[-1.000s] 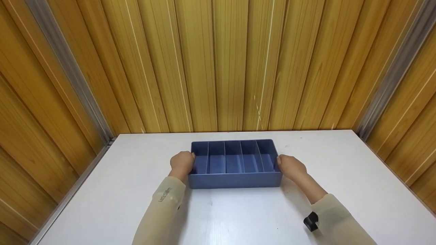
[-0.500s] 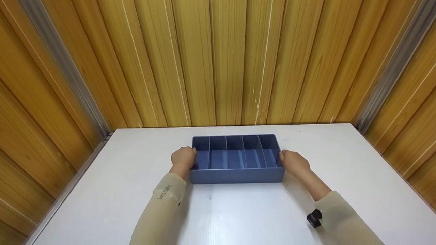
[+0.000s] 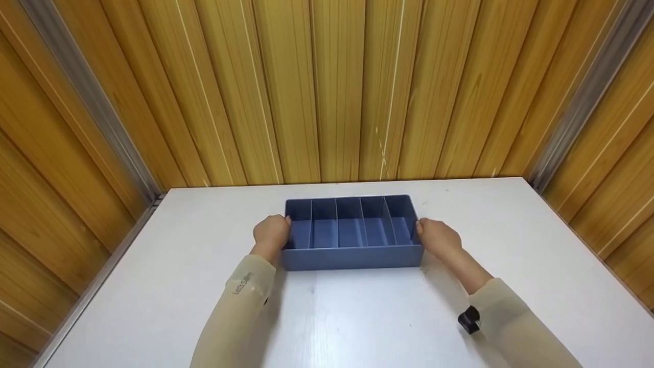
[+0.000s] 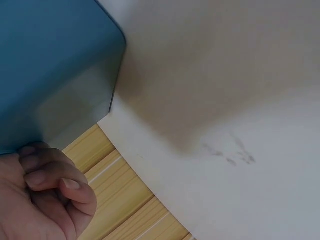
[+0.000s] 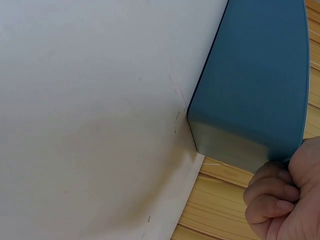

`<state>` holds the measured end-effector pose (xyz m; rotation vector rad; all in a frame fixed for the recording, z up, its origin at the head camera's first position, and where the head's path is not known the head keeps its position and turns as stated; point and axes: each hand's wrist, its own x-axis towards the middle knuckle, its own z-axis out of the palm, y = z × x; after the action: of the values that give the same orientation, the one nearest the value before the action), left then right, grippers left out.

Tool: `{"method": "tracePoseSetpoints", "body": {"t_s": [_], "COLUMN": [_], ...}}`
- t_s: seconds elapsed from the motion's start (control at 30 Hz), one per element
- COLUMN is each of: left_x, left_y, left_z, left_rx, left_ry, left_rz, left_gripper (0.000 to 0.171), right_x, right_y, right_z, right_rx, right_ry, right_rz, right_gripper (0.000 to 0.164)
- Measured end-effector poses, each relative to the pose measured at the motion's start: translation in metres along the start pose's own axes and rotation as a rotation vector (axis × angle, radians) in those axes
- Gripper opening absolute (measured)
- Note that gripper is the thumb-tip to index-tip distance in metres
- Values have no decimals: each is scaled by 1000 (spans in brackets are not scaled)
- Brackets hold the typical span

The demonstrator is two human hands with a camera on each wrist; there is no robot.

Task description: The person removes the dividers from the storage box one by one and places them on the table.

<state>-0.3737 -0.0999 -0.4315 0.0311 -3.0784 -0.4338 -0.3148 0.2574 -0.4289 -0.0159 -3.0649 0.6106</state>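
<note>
A blue divider box (image 3: 351, 258) with several compartments side by side sits on the white table, its long side facing me. Nothing shows inside its compartments. At its left short end, my left hand (image 3: 271, 231) grips the rim, the thumb over the edge. The right short end is held the same way by my right hand (image 3: 438, 236). In the left wrist view, curled fingers (image 4: 55, 172) press under the rim against the outside of the box (image 4: 50, 45). Similarly curled fingers (image 5: 270, 197) show below the box's end (image 5: 250, 75) in the right wrist view.
The white table (image 3: 337, 317) extends on all sides of the box. Behind it stands a wood-patterned wall (image 3: 337, 92), with similar panels at left and right. Metal posts (image 3: 97, 97) mark the corners. A small black clip-like piece (image 3: 469, 320) is on my right sleeve.
The head view has tilted down a little, so table and box appear higher in it. Both hands keep their grip, and the box stays in nearly the same place on the table.
</note>
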Motion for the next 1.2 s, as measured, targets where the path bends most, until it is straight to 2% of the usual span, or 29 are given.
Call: {"method": "tracePoseSetpoints", "body": {"t_s": [0.17,0.37,0.77,1.2], "left_x": [-1,-3,-1,0], "left_y": [2,6,15,15], "left_z": [3,11,9,8], "left_rx": [-10,-9,-32,-74], "left_ry": [27,5,51,-1], "left_rz": [1,-27,-13,-54], "left_gripper": [49,50,48,50], "right_x": [-1,-7,-2,-2], "right_y": [2,8,14,16], "right_z": [-1,3,-5,-6], "right_rx": [-13,-26,-36,-29], "right_ry": [13,12,27,14], "right_rz": [-11,-18,-24,-43], "right_gripper": [39,36,36,37]}}
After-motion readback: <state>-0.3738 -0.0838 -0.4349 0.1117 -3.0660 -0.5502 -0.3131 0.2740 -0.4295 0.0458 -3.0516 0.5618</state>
